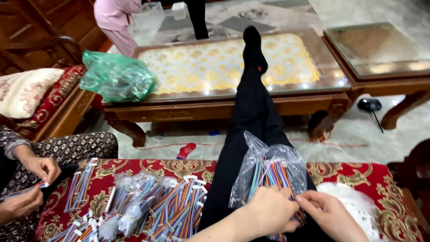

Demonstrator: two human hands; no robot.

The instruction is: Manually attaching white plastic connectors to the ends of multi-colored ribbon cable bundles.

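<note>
My left hand (268, 210) grips a clear plastic bag (262, 163) stuffed with coloured wire bundles (275, 177), which rests on my lap. My right hand (329, 213) pinches the wires at the bag's lower right edge, touching the left hand's fingertips. My black-trousered leg (253, 107) stretches out with the foot propped on the glass-topped wooden table (224, 96). Loose multicoloured ribbon cables (174, 206) and small clear bags of them (130, 197) lie on the red patterned cushion (358, 177) to my left.
Another person's hands (38, 172) hold a cable at the far left. A green plastic bag (116, 76) sits on the table corner. A second glass table (380, 49) stands at the right. Someone in pink (117, 20) stands beyond. A white mesh item (354, 201) lies right of me.
</note>
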